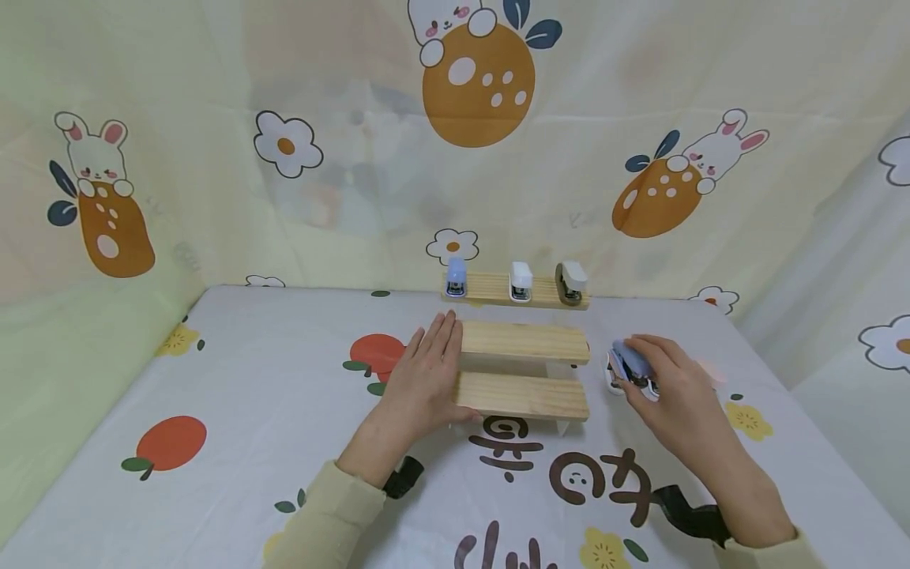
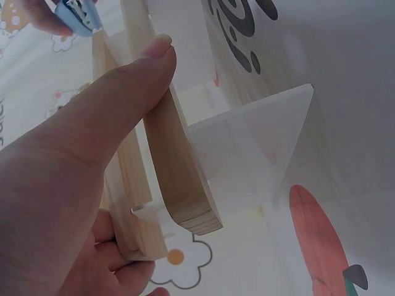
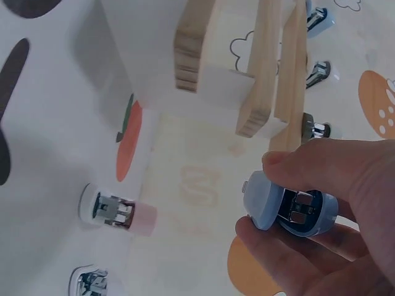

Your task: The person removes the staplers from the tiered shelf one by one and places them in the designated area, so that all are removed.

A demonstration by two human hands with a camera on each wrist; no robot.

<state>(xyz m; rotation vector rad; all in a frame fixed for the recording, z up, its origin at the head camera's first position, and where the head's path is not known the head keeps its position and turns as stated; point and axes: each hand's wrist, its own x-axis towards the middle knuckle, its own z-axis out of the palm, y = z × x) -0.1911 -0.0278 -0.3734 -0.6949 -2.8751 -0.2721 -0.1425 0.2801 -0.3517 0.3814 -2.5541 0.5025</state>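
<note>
My left hand [image 1: 425,379] grips the left end of a stepped wooden display rack [image 1: 522,395], thumb by the lowest plank and fingers over the middle one. In the left wrist view, a translucent support [image 2: 247,139] shows under a plank. Right of the rack, my right hand [image 1: 675,387] pinches a small blue stapler [image 3: 264,200] between thumb and fingers. On the rack's back plank [image 1: 490,286] stand another blue stapler [image 1: 456,278], a white stapler [image 1: 520,281] and a grey-and-white stapler [image 1: 571,282].
Near the right hand, a pink-and-white stapler [image 3: 117,213] and another pale stapler [image 3: 89,282], cut off by the frame edge, lie on the printed tablecloth [image 1: 235,506]. A patterned curtain [image 1: 355,205] hangs behind the table.
</note>
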